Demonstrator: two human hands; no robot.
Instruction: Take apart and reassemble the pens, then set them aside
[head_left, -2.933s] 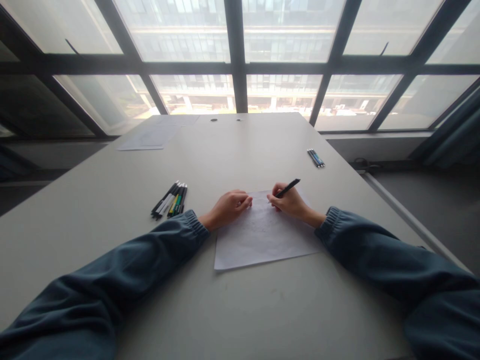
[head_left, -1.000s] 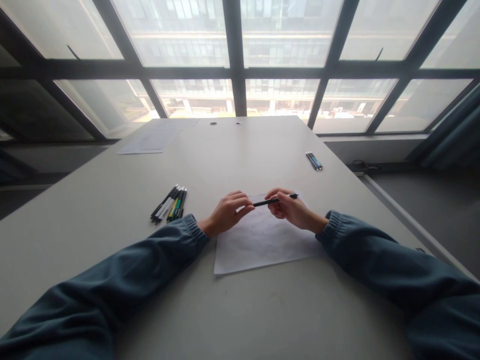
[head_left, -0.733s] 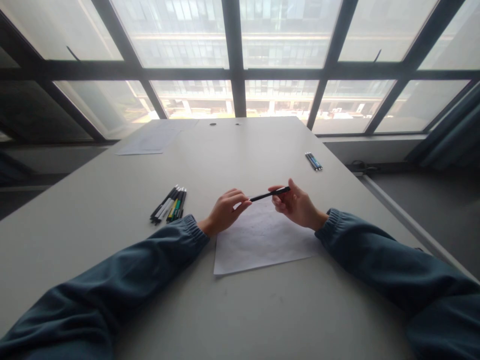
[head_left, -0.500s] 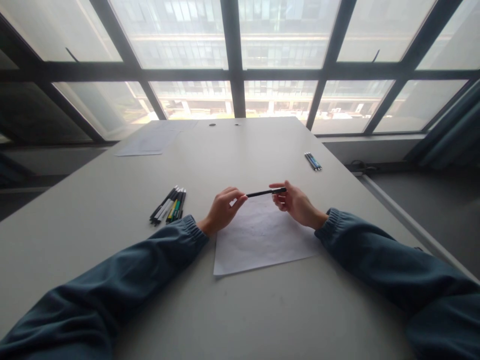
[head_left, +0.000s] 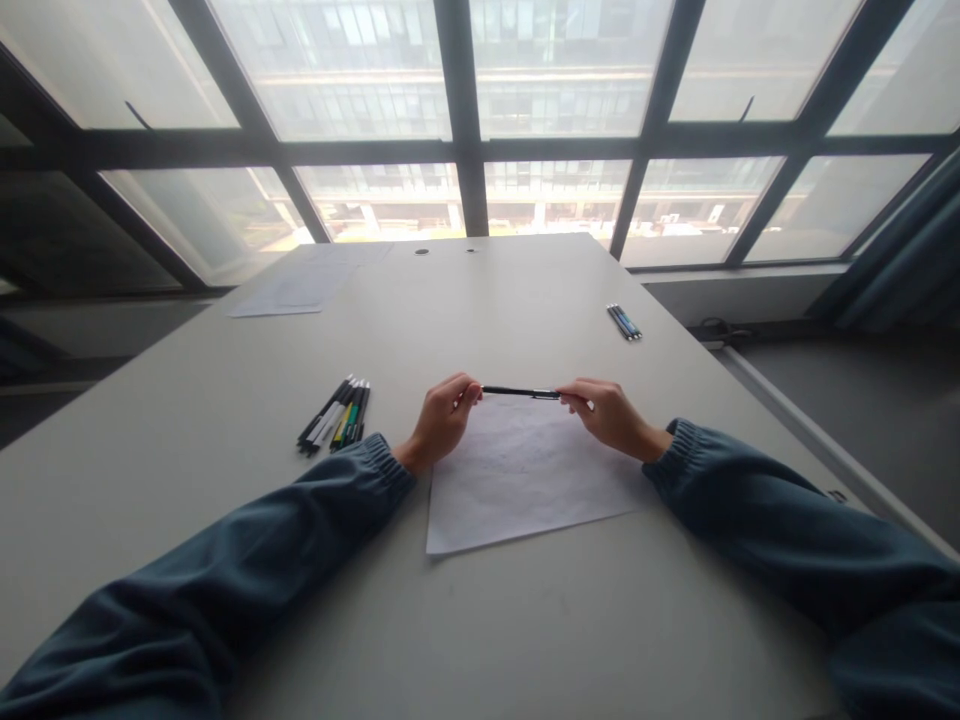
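A slim black pen is held level between my two hands, over the far edge of a white sheet of paper. My left hand pinches its left end between thumb and fingers. At the other end, where the clip shows, my right hand is closed on the pen, its fingertips pressed together. Both ends of the pen are hidden in my fingers. Faint marks show on the paper, too weak to read.
Several pens, black, white, yellow and green, lie bunched left of my left hand. A smaller row of pens sits farther off at the right. More paper sheets rest at the far left of the white table. Large windows stand behind.
My right hand has gone from spread fingers to a closed pinch on the pen's right end. The pen now lies nearly level, and my left hand has shifted slightly left.
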